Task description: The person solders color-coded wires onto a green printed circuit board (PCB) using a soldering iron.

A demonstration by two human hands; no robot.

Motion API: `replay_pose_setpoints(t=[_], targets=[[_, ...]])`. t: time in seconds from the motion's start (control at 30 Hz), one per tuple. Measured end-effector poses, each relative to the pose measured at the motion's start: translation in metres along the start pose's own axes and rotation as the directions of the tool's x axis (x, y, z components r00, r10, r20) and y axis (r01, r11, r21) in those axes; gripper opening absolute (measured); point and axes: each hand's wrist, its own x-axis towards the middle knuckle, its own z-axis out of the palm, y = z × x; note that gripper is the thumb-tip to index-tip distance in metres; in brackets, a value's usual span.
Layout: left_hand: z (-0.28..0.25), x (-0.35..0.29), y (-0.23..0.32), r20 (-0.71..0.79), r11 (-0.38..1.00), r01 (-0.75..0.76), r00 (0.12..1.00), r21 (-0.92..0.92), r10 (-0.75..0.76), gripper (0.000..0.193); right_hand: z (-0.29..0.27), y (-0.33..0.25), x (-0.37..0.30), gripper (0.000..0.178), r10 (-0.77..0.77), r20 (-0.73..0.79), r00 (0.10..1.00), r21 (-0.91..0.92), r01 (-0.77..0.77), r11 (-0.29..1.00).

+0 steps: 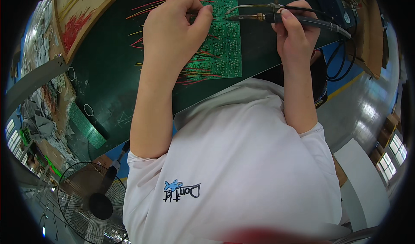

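A green circuit board panel (232, 49) lies on the dark green bench, with red and yellow wires (196, 74) along its left part. My left hand (175, 27) is over the panel's upper left, thumb and forefinger closed in a pinch; what they hold is hidden, though wires stick out left from beneath the hand. In my right hand (297, 34) is a soldering iron (272, 17) with a thin curved feed tube (248, 6) clamped above it. The iron's tip points left and reaches over the panel, close to my left fingertips; whether it touches the board I cannot tell.
Loose red and yellow wires (78, 27) lie in a wooden-edged tray at the upper left. A green strip (87, 125) and a white ring (88, 110) are on the bench's left side. A blue box (333, 6) stands upper right. A fan (93, 200) is at lower left.
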Motion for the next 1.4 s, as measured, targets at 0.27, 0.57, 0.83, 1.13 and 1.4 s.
replay_pose_setpoints(t=[0.27, 0.57, 0.83, 1.13, 1.4], targets=[[-0.001, 0.001, -0.001, 0.001, 0.999, -0.022, 1.0, 0.023, 0.022, 0.024, 0.003, 0.0, -0.001, 0.008, -0.079, 0.102, 0.992, -0.072, 0.087, 0.994], [0.001, 0.0, 0.0, -0.006, 1.0, -0.016, 1.0, 0.023, 0.017, 0.021, 0.004, 0.001, -0.004, 0.009, -0.06, 0.067, 0.996, -0.123, 0.068, 0.99], [0.001, 0.001, 0.001, -0.016, 1.0, -0.02, 1.0, 0.022, 0.021, 0.02, 0.006, -0.001, -0.004, 0.009, -0.043, 0.022, 0.999, -0.144, 0.045, 0.989], [0.002, 0.001, 0.001, -0.01, 1.0, -0.014, 1.0, 0.01, 0.014, 0.02, -0.001, 0.0, -0.003, 0.012, -0.057, 0.051, 0.997, -0.088, 0.061, 0.994], [0.001, 0.0, 0.002, -0.005, 1.0, -0.008, 1.0, 0.007, 0.008, 0.02, -0.005, 0.002, -0.001, 0.015, -0.03, -0.024, 0.999, -0.012, 0.03, 0.999]])
